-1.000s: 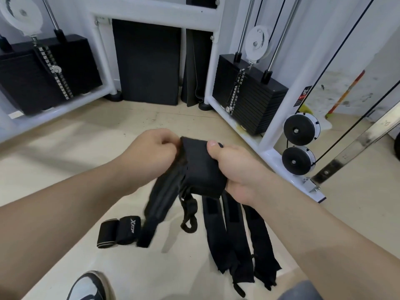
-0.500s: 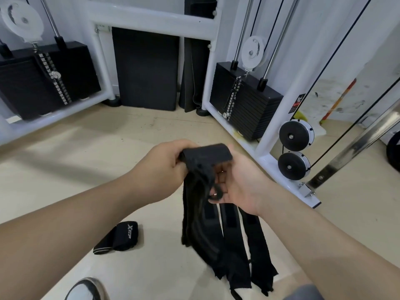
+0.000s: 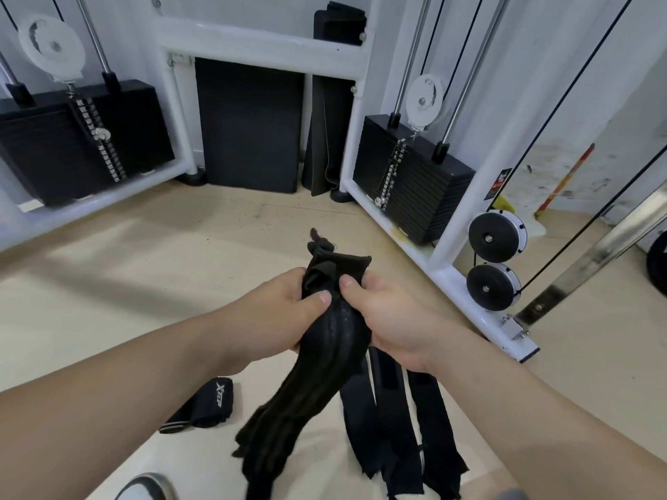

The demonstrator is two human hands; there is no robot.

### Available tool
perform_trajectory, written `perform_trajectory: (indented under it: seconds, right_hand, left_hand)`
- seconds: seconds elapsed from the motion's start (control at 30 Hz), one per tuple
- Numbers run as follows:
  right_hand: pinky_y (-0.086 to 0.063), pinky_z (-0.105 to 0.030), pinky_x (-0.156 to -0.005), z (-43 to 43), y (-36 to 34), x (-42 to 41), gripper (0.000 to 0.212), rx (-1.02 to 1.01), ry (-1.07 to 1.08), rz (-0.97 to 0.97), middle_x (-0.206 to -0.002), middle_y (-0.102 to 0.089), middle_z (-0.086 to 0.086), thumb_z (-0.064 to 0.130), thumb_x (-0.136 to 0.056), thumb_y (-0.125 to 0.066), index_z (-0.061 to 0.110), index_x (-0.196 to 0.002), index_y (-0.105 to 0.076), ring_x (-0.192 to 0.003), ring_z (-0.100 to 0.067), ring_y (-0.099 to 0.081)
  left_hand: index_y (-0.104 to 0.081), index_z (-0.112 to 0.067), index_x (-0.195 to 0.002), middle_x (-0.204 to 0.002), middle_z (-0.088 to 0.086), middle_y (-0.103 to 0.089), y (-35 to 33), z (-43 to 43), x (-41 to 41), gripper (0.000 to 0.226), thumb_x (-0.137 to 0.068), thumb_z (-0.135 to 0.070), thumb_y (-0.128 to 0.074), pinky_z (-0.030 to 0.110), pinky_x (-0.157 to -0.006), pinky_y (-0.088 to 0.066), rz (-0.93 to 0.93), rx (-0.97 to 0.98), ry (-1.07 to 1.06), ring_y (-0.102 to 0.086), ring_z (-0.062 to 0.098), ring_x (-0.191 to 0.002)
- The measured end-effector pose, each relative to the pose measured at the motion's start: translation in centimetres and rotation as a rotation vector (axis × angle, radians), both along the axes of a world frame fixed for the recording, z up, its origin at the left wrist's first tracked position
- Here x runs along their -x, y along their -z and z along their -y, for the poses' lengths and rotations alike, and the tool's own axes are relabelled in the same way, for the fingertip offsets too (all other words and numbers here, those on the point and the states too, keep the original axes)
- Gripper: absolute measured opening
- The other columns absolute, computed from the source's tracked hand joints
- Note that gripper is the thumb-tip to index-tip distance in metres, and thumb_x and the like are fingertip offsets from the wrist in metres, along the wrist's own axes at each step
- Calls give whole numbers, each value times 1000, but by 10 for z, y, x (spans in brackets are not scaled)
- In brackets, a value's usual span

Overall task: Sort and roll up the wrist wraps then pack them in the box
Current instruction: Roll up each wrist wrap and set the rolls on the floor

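Black fabric wrist wrap (image 3: 330,341): held in mid-air above the floor, at the centre of the view. Its upper end is bunched and sticks up past the thumbs; the long remainder hangs down and to the left, its lower end blurred.

The left hand (image 3: 278,312) grips the wrap's left edge, thumb pressed on the front face, fingers curled behind. The right hand (image 3: 393,319) grips the right edge the same way, thumb on the front, fingers closed behind the fabric. The two thumbs sit close together.

Directly below the hands, several flat black wrist wraps (image 3: 391,424) lie side by side on the beige floor (image 3: 144,276), laid out lengthwise. To their left, well apart, lies a rolled black wrist wrap with a white logo (image 3: 205,405). A white-and-black shoe toe (image 3: 144,488) shows at the bottom edge.

Further out stand a white-framed cable machine with a black weight stack (image 3: 415,189) on the right, two black round pulleys (image 3: 496,236) beside it, and a black rectangular pad (image 3: 249,124) leaning on the wall.
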State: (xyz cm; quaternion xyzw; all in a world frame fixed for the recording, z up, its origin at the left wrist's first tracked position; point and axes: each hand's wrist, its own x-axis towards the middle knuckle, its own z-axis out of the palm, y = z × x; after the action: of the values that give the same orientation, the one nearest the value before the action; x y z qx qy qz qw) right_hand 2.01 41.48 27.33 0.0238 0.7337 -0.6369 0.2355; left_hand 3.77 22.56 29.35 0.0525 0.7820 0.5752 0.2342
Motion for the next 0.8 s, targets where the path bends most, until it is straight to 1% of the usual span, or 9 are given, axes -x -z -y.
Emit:
perform_trajectory:
  seconds: [0.13,0.23,0.3,0.33,0.4,0.47,0.6,0.73,0.8]
  right_hand:
    - [-57,-53,-107,3,2,1,46,-89,-6,-34,-122,-79,-6,55,-103,-53,23,-135,-63,-117,-27,-75]
    - [-57,-55,-107,-1,0,1,45,37,-27,29,-127,-77,-10,42,-100,-62,23,-140,-60,-119,-30,-74]
    - [-58,-56,-106,-2,-4,0,46,111,-35,43,-128,-76,-13,28,-96,-64,22,-141,-59,-119,-34,-74]
    - [-58,-57,-105,-2,-4,0,43,128,-20,40,-128,-76,-13,22,-97,-63,22,-141,-60,-119,-35,-74]
    - [-58,-59,-104,-3,-3,1,35,158,51,49,-127,-76,-15,14,-102,-61,20,-137,-63,-118,-37,-74]
    - [-58,-61,-104,-4,-1,3,34,182,114,60,-126,-76,-16,12,-103,-59,18,-136,-64,-117,-38,-74]
    - [-57,-60,-106,-5,-1,5,34,218,148,55,-126,-77,-15,10,-104,-56,17,-137,-65,-118,-37,-74]
    - [-55,-62,-108,-6,-1,6,36,246,158,54,-127,-77,-16,10,-103,-56,15,-137,-65,-120,-38,-73]
    - [-53,-63,-110,-5,-1,7,39,257,143,59,-130,-76,-16,14,-100,-59,16,-139,-64,-123,-39,-72]
  left_hand:
    - [-62,-26,-128,-112,-4,-80,1,3,0,23,-113,-31,-45,25,-72,-61,18,9,-26,-78,13,-98]
    - [-64,-28,-129,-113,-3,-80,2,7,2,23,-113,-30,-47,41,-87,-66,9,-1,-54,-77,17,-103]
    - [-65,-28,-127,-111,-3,-81,1,9,3,21,-112,-30,-51,48,-90,-65,4,-24,-88,-78,19,-102]
    - [-65,-27,-126,-108,-1,-81,0,8,3,19,-110,-29,-55,48,-87,-66,2,-46,-116,-79,21,-98]
    - [-61,-21,-121,-98,8,-81,-2,7,4,19,-104,-25,-68,38,-71,-67,-14,-92,-228,-81,22,-81]
    - [-57,-15,-114,-88,13,-78,-3,6,5,23,-99,-18,-74,30,-60,-64,-82,-94,-333,-77,21,-64]
    - [-69,-13,-105,-70,3,-74,0,5,8,5,-102,-9,-68,32,-63,-64,-214,-100,-360,-72,16,-59]
    - [-76,-21,-101,-75,5,-74,2,3,10,10,-103,-14,-68,38,-69,-67,-250,-91,-354,-70,13,-62]
    - [-76,-25,-105,-83,11,-75,1,3,10,13,-104,-16,-67,35,-66,-66,-261,-95,-351,-71,14,-65]
